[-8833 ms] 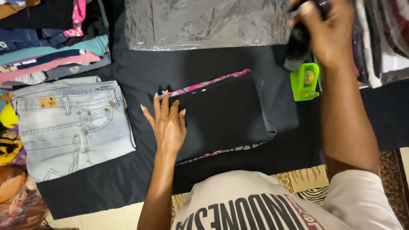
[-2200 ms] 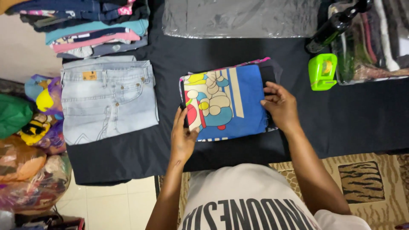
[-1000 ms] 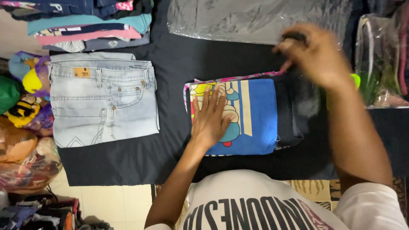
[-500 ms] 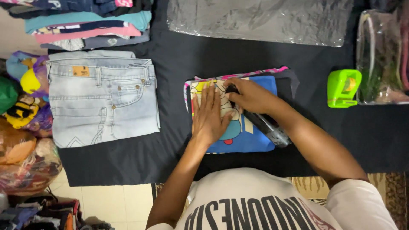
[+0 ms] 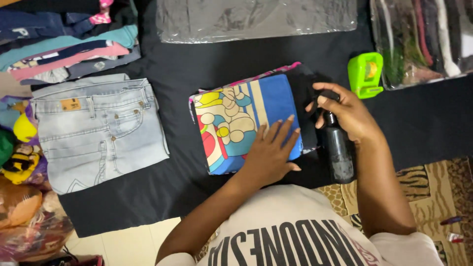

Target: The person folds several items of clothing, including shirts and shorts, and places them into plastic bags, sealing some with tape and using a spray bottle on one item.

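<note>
1. Far left, a stack of folded clothes (image 5: 69,49) lies above folded light-blue jeans (image 5: 98,130) on the black cloth (image 5: 197,69); neither is being handled
2. In the middle, the folded cartoon-print garment (image 5: 236,123) lies flat on the cloth, a dark layer showing at its right edge
3. The left hand (image 5: 273,150) is spread wide, palm down on the garment's lower right corner, fingers pointing up and away, forearm slanting in from the body
4. The right hand (image 5: 347,116) is wrapped around the top of a dark spray bottle (image 5: 339,152), its nozzle toward the garment; this looks like the misting step, calling for a steady aim
5. Right, a green tape dispenser (image 5: 365,75) sits beside bagged clothes (image 5: 423,39)
</note>
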